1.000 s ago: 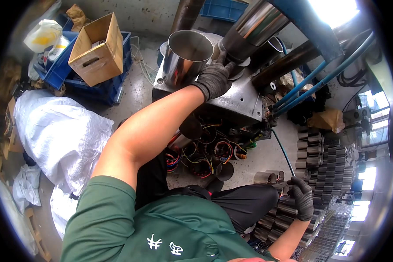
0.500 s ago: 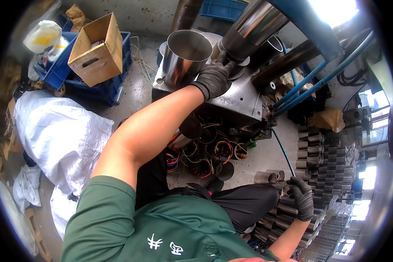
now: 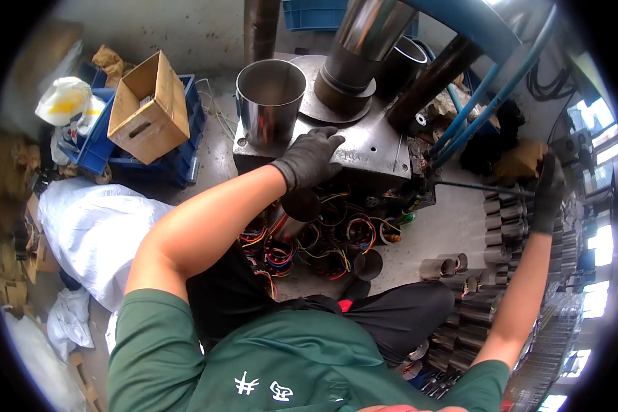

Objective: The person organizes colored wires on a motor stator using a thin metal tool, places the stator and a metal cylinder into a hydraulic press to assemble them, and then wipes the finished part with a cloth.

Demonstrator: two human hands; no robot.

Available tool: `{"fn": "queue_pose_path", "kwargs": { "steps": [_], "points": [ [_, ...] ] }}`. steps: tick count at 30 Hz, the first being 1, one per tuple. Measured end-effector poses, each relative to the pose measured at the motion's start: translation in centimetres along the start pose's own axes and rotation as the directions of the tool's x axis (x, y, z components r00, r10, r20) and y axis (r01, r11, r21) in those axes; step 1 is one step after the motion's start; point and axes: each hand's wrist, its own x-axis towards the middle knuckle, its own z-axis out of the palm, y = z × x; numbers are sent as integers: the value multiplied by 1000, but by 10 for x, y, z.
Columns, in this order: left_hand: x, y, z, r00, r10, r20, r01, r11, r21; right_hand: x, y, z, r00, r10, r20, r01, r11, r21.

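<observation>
My left hand, in a dark glove, is at the front edge of the metal press table. Its fingers are stretched out and nothing shows in them. Just behind it to the left stands an open shiny metal cylinder, apart from the fingertips. A thick polished ram comes down onto a dark metal ring piece over a round plate. Out at the right, my gloved right hand is closed round the end of a thin dark lever running from the press; motion blurs its fingers somewhat.
Wound stators with coloured wires lie on the floor under the table. Stacked metal sleeves fill the right side. Blue hoses run down beside the press. A wooden box in blue crates and a white sack are at left.
My left hand has drawn back from the ring piece under the ram to the table's front edge. My right hand has swung the lever up and outward to the right.
</observation>
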Motion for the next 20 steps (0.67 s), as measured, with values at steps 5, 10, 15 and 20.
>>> {"fn": "queue_pose_path", "kwargs": {
  "steps": [5, 10, 15, 20],
  "points": [
    [-18, 2, 21, 995, 85, 61, -98, 963, 252, 33, 11, 11, 928, -371, 29, 349, 840, -415],
    [-25, 17, 32, 883, 406, 235, -455, 862, 222, 25, -7, 7, 998, -64, -11, 59, 968, -244],
    [-25, 8, 28, 961, 274, 49, -278, 942, 186, 31, -11, 11, 996, 83, 20, -77, 975, -206],
    [-18, 1, 32, 998, -68, -5, 65, 933, 355, 31, -14, 10, 973, 226, 40, -208, 944, -254]
  ]
}}
